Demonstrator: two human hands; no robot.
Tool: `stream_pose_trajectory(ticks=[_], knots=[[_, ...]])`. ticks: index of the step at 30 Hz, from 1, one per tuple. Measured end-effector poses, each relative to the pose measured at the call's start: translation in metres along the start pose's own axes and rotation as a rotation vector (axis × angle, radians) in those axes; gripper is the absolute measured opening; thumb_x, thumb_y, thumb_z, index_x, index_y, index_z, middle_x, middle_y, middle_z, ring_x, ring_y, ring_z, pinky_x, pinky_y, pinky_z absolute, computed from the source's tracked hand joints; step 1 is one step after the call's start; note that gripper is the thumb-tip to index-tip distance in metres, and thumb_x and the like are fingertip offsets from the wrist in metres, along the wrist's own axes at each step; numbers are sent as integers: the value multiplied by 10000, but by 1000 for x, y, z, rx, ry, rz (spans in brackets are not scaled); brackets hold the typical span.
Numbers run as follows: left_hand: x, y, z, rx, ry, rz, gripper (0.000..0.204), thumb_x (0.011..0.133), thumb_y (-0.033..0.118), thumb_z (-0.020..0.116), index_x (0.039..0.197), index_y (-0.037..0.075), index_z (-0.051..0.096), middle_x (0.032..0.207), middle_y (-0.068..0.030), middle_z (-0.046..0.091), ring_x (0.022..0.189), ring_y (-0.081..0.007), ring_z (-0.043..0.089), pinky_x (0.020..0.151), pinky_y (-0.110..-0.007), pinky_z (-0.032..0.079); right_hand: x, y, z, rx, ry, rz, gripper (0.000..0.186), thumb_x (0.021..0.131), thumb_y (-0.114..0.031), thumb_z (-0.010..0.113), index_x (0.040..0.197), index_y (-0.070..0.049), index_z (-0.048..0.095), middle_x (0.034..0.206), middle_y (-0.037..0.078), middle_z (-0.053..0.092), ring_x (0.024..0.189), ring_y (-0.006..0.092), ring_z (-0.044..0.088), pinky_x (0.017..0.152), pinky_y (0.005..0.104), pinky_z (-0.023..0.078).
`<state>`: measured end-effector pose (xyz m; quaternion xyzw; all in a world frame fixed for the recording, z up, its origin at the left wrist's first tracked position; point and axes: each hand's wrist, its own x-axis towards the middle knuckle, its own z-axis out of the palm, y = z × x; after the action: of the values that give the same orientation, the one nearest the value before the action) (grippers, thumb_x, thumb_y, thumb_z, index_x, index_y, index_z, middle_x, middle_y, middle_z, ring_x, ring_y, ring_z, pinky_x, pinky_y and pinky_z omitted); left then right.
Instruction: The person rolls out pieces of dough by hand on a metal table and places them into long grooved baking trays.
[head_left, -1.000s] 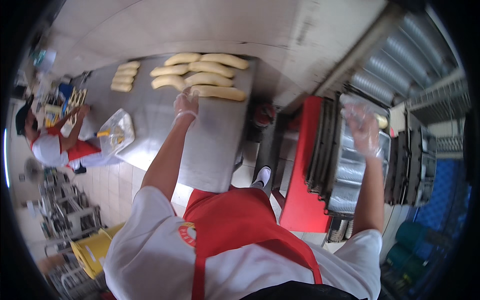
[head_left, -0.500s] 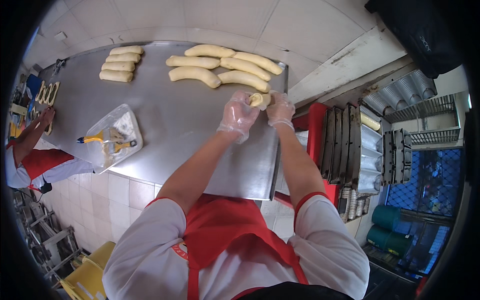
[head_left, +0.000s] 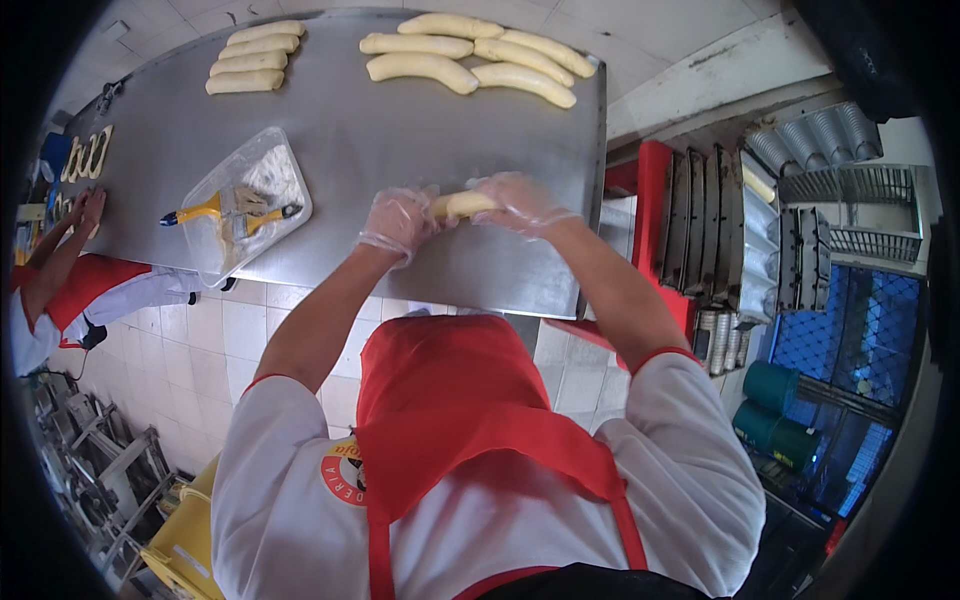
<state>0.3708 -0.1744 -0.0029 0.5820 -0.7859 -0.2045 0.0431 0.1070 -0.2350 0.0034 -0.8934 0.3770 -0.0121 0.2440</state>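
1. Far left on the tabletop (head_left: 400, 135), I see a co-worker's hands (head_left: 92, 208) near looped strips (head_left: 82, 160).
2. Next, four short rolls (head_left: 247, 60) lie side by side; nearer me, a tub (head_left: 217, 262) with brushes (head_left: 205, 211) is the closest obstacle leftward.
3. My gloved left hand (head_left: 398, 220) grips the dough's (head_left: 466, 205) left end.
4. The dough lies directly between both hands, its long axis nearly crosswise; neither hand is nearer, as both touch it. I can't tell whether it rests on the tabletop.
5. My gloved right hand (head_left: 522, 203) is closed over its right end.
6. Beyond lie six long rolls (head_left: 422, 68).
7. Far right, past a red stand (head_left: 654, 205), are pans (head_left: 700, 225).
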Motion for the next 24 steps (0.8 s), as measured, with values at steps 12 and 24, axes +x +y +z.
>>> stream_pose_trajectory(ticks=[12, 24], knots=[[-4, 70, 57, 182, 133, -95, 698, 1061, 402, 504, 1685, 148, 324, 1750, -189, 252, 1599, -463, 233, 1291, -614, 167, -55, -68, 82, -361, 301, 465, 663, 1084, -456, 418, 1646, -106, 388, 1738, 208, 274, 1609, 480, 197, 1267, 652, 191], [-70, 65, 65, 147, 19, 192, 642, 1089, 336, 526, 1661, 95, 362, 1697, -193, 359, 1557, -426, 344, 1266, -575, 273, -104, -19, 76, -70, 161, 201, 520, 1042, -323, 577, 1527, -135, 568, 1541, 139, 570, 1496, 423, 416, 1229, 589, 312]])
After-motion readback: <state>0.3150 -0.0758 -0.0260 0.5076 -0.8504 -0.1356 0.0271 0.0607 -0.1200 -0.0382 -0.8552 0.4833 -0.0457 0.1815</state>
